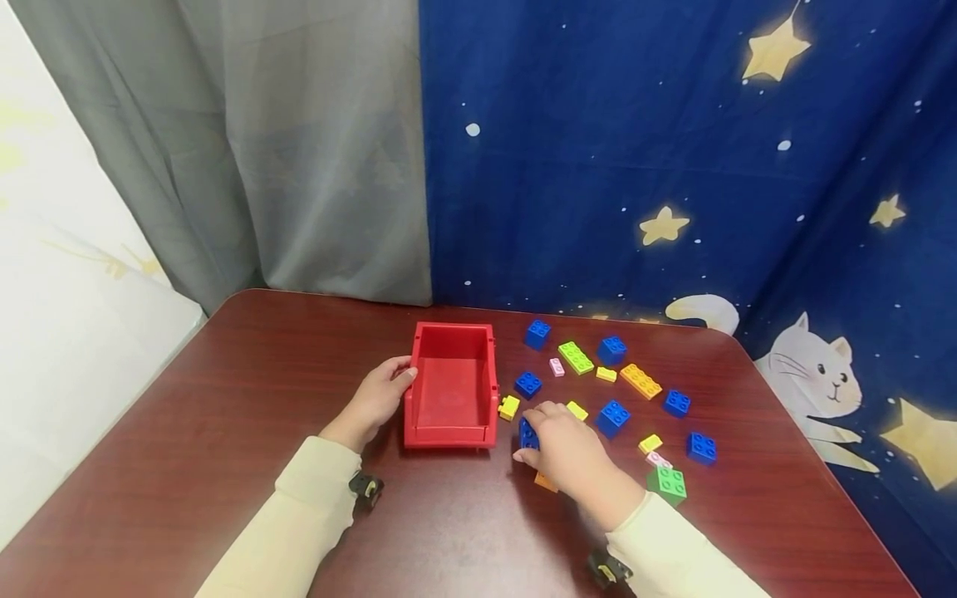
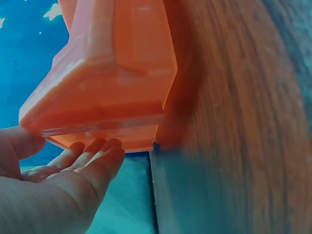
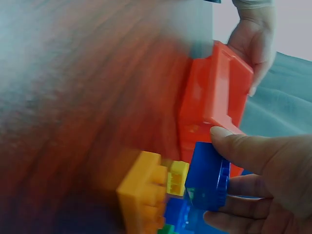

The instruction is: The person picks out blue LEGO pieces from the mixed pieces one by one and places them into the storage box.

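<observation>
A red plastic bin (image 1: pixel 451 390) stands on the table with its low front edge facing me. My left hand (image 1: pixel 377 400) grips its left wall, thumb over the rim and fingers along the outer side, as the left wrist view of the bin (image 2: pixel 131 87) also shows. To the right of the bin, my right hand (image 1: pixel 562 448) pinches a blue building brick (image 3: pixel 207 170) between thumb and fingers. An orange brick (image 1: pixel 547 482) lies partly hidden under that hand. Close to the bin's right wall sits a small yellow brick (image 1: pixel 509 408).
Several more bricks lie scattered on the right half of the dark red table (image 1: pixel 299 357), among them a blue one (image 1: pixel 613 419), a lime one (image 1: pixel 576 358), an orange one (image 1: pixel 640 381) and a green one (image 1: pixel 668 485). Curtains (image 1: pixel 568 166) hang behind the table's far edge.
</observation>
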`<state>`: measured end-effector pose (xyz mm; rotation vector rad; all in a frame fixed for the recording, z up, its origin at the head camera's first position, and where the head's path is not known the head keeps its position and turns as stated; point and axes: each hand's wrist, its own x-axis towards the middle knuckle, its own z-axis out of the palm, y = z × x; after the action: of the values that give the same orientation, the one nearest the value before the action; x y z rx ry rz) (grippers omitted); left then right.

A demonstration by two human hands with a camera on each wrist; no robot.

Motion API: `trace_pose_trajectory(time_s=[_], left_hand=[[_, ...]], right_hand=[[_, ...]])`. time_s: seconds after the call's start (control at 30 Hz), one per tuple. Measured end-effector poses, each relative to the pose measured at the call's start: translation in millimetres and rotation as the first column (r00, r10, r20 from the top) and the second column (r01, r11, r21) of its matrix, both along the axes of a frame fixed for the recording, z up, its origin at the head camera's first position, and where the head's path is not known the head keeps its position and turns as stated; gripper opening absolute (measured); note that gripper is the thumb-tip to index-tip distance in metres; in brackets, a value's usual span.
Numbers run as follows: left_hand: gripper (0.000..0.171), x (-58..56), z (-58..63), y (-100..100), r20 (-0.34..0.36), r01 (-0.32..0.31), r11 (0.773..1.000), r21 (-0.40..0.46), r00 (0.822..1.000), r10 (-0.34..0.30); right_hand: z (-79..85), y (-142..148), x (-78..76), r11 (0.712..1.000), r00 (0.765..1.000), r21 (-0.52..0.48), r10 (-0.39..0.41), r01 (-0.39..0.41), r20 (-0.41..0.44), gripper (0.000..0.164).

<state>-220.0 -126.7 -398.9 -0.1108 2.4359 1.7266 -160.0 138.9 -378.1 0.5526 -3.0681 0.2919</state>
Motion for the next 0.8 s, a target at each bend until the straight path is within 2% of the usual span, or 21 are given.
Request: trace_pose_trajectory(time_s=[0.4,0.6,0.8], left_hand=[[0.046,-1.6,-0.5,3.5,0.004,-0.015,1.0,0.014,1.0,0.015],[0.045,-1.6,-0.3,4.4,0.001,-0.025,1.0,0.015,1.0,0.025],[0.044,-0.9,0.6,3.5,0.008,-0.033,0.999,0.018,0.999,0.033]], right_hand=[[28.0,-0.2,-0.9,0.999,0.997,-0.024,-0.037,0.035,-0.065,0.062],[34.3,-11.8,-1.6,0.997,0.997,-0.081,-0.006,-0.001,-0.079,0.064],[31.7,-31.7,-5.9,0.988,0.992,-0.132,0.066,-0.08,-0.107,0.064]])
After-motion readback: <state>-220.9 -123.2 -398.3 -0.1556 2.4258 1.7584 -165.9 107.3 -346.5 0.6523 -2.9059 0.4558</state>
